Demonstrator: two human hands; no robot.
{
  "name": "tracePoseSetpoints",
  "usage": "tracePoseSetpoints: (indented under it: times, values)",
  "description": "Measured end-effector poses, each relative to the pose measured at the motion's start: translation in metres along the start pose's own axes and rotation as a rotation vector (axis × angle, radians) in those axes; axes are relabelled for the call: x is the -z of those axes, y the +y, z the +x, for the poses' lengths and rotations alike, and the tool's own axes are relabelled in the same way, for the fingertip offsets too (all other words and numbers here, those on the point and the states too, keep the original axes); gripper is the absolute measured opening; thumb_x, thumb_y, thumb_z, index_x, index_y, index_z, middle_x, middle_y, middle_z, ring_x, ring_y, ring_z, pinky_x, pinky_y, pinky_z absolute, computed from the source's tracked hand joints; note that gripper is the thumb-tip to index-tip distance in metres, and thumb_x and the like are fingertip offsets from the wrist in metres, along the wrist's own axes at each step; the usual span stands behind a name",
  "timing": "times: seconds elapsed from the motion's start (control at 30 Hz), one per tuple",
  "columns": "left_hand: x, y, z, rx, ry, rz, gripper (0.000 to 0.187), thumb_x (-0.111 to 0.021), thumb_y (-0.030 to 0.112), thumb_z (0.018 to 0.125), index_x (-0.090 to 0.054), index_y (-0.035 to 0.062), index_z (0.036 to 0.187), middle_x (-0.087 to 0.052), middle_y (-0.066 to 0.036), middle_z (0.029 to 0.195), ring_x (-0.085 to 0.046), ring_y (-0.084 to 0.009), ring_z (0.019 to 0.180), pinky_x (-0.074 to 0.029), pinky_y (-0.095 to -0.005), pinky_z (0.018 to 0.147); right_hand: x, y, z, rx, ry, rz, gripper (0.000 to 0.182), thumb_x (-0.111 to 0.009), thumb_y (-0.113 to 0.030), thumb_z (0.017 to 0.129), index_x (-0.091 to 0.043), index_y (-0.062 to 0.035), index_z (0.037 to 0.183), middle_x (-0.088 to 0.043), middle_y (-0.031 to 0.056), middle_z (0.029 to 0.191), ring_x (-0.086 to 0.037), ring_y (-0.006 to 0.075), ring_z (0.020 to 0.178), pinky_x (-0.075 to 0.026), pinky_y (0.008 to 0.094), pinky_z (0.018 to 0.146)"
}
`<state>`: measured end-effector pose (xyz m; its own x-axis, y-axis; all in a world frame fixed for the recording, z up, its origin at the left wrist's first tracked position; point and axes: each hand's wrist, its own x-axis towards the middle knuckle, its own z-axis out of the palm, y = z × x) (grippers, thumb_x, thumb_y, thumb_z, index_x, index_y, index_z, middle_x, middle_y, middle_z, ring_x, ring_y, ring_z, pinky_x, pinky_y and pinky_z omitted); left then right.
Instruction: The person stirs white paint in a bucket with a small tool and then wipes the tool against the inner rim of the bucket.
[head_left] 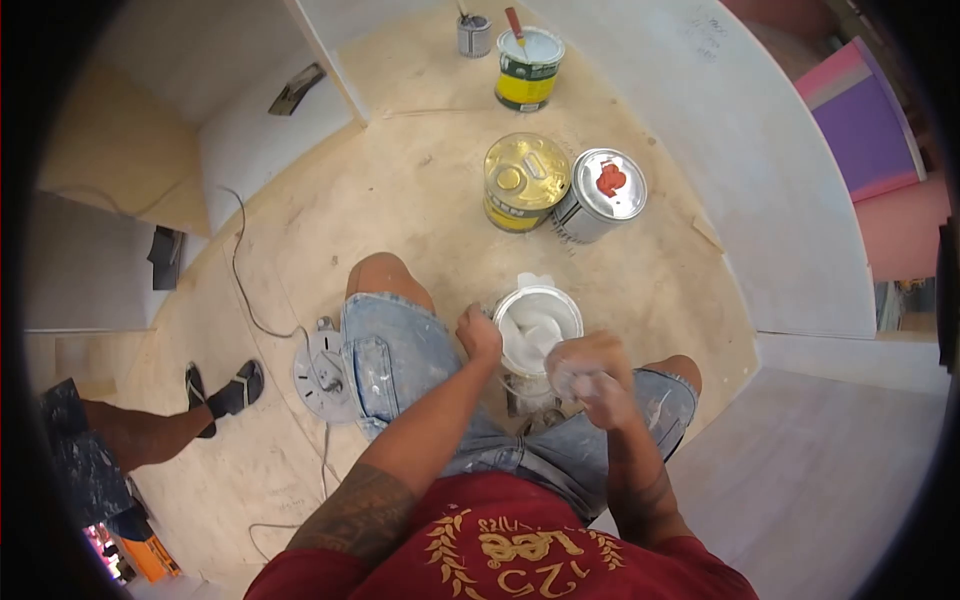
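A round tub of white paste [540, 291] stands between my knees, its lid off and thick white material inside. My left hand [481, 334] is closed at the tub's left rim and grips its side. Over the tub's right front edge is my right hand [592, 378], smeared by motion, whitened and curled into a fist. What it holds, if anything, cannot be made out. Beyond the tub, a gold-topped can [527, 172] and a silver-lidded can [607, 188] with a red mark stand side by side.
An open green-yellow can [527, 88] with a red-handled tool and a small grey can [473, 38] stand farther off. A cable [240, 250] runs to a round lamp-like disc [322, 376] by my left knee. Another person's leg [160, 436] is at left. Pale panels [720, 130] flank the floor.
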<state>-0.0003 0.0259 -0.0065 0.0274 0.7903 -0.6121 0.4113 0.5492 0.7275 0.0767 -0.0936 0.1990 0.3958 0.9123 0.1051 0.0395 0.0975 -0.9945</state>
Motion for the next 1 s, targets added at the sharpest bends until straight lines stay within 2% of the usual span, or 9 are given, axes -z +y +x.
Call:
tracePoseSetpoints:
  times: [0.1, 0.17, 0.27, 0.43, 0.53, 0.7, 0.77, 0.87, 1.0]
  values:
    - [-0.002, 0.004, -0.004, -0.034, 0.038, 0.022, 0.052, -0.045, 0.033, 0.092, -0.063, -0.0112, 0.112, -0.062, -0.033, 0.115, -0.057, -0.0451, 0.112, -0.041, -0.044, 0.099, 0.006, 0.011, 0.002, 0.181, 0.038, 0.117, 0.045, -0.048, -0.037, 0.083, -0.05, -0.0018, 0.055, -0.049, 0.0076, 0.052, -0.052, 0.0185, 0.05, -0.039, 0.0312, 0.05]
    - [-0.001, 0.005, -0.005, -0.011, 0.022, -0.009, 0.052, -0.045, 0.033, 0.092, -0.063, -0.0108, 0.112, -0.062, -0.033, 0.115, -0.057, -0.0451, 0.112, -0.041, -0.044, 0.099, 0.022, 0.089, -0.006, 0.043, -0.054, 0.232, 0.047, -0.047, -0.038, 0.086, -0.052, -0.0025, 0.057, -0.051, 0.0079, 0.054, -0.055, 0.0191, 0.052, -0.042, 0.0317, 0.051]
    - [0.0, 0.005, -0.003, 0.008, 0.007, -0.041, 0.051, -0.045, 0.033, 0.092, -0.063, -0.01, 0.112, -0.062, -0.032, 0.116, -0.057, -0.0451, 0.112, -0.041, -0.044, 0.099, 0.023, 0.095, -0.002, -0.187, -0.126, 0.081, 0.047, -0.05, -0.039, 0.087, -0.052, -0.0011, 0.059, -0.052, 0.0086, 0.055, -0.055, 0.0193, 0.054, -0.041, 0.0328, 0.05]
    - [-0.001, -0.004, -0.003, -0.006, 0.01, 0.053, 0.051, -0.044, 0.033, 0.093, -0.063, -0.0081, 0.116, -0.062, -0.03, 0.118, -0.057, -0.0436, 0.113, -0.041, -0.0433, 0.1, 0.013, -0.004, 0.009, 0.102, -0.006, 0.145, 0.044, -0.054, -0.037, 0.078, -0.05, 0.0002, 0.055, -0.048, 0.0089, 0.051, -0.049, 0.0181, 0.046, -0.036, 0.0313, 0.047]
    - [-0.001, 0.008, -0.006, 0.022, -0.006, 0.028, 0.052, -0.044, 0.033, 0.093, -0.06, -0.0085, 0.12, -0.06, -0.03, 0.12, -0.056, -0.0423, 0.114, -0.04, -0.0429, 0.1, 0.013, 0.101, -0.006, 0.031, 0.023, 0.296, 0.047, -0.051, -0.04, 0.078, -0.046, -0.0002, 0.052, -0.045, 0.0082, 0.049, -0.044, 0.0172, 0.045, -0.033, 0.0304, 0.046]
    - [0.007, 0.017, -0.016, 0.012, -0.036, 0.033, 0.054, -0.044, 0.034, 0.094, -0.057, -0.0103, 0.122, -0.058, -0.029, 0.124, -0.055, -0.0401, 0.116, -0.039, -0.0424, 0.102, 0.016, 0.072, -0.006, -0.071, 0.143, 0.299, 0.045, -0.049, -0.035, 0.08, -0.044, -0.0006, 0.052, -0.043, 0.0069, 0.048, -0.041, 0.0167, 0.045, -0.031, 0.0302, 0.045]
    - [0.002, 0.016, -0.014, 0.023, -0.012, 0.018, 0.054, -0.044, 0.034, 0.094, -0.058, -0.0101, 0.122, -0.058, -0.029, 0.124, -0.055, -0.0397, 0.115, -0.039, -0.042, 0.102, 0.017, 0.008, -0.001, -0.006, 0.105, 0.269, 0.045, -0.048, -0.033, 0.084, -0.045, 0.0003, 0.053, -0.045, 0.0076, 0.049, -0.044, 0.0177, 0.048, -0.033, 0.0296, 0.047]
    - [-0.002, 0.015, -0.012, 0.034, 0.013, -0.002, 0.053, -0.044, 0.033, 0.093, -0.058, -0.0097, 0.122, -0.059, -0.029, 0.123, -0.056, -0.0396, 0.114, -0.039, -0.0415, 0.101, 0.034, 0.004, 0.011, 0.155, -0.066, 0.448, 0.047, -0.049, -0.034, 0.086, -0.046, 0.0, 0.054, -0.046, 0.0071, 0.05, -0.046, 0.0176, 0.048, -0.034, 0.0294, 0.047]
    - [0.005, 0.008, -0.007, 0.011, -0.053, -0.002, 0.053, -0.044, 0.033, 0.093, -0.058, -0.0093, 0.122, -0.059, -0.029, 0.123, -0.055, -0.0401, 0.115, -0.039, -0.0414, 0.101, 0.022, 0.11, -0.006, -0.097, -0.148, 0.329, 0.054, -0.04, -0.044, 0.09, -0.048, -0.0032, 0.055, -0.047, 0.0081, 0.053, -0.049, 0.0202, 0.055, -0.04, 0.0308, 0.06]
